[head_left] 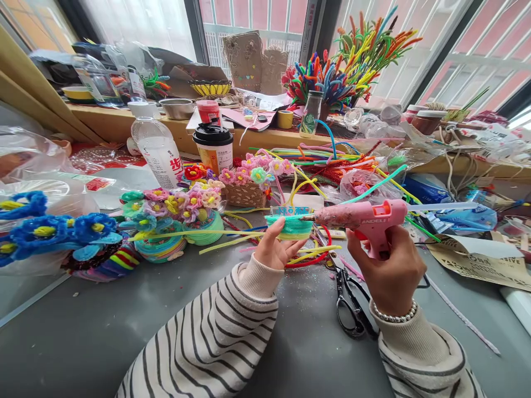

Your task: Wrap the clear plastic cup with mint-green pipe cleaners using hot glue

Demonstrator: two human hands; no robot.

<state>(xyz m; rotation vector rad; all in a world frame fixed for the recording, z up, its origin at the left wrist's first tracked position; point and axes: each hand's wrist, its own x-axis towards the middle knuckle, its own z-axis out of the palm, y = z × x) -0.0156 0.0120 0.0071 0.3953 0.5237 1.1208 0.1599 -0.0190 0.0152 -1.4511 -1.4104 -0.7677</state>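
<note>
My left hand (271,246) is closed round a small cup wrapped in teal and yellow pipe cleaners (290,225), held above the table; its clear printed rim shows on top. In my right hand (388,268) is a pink hot glue gun (384,218), gripped by its handle, with a glue stick (440,207) coming out of the back. The gun's nozzle points left and reaches the wrapped side of the cup; whether it touches cannot be made out. Black-handled scissors (352,304) lie on the table below the gun.
Pipe-cleaner flower pots (203,229) and blue flowers (45,229) stand on the left. Behind are a plastic bottle (155,146), a lidded paper cup (213,149) and loose pipe cleaners (315,157). A brown paper bag (477,260) lies on the right. The ledge (257,135) is crowded.
</note>
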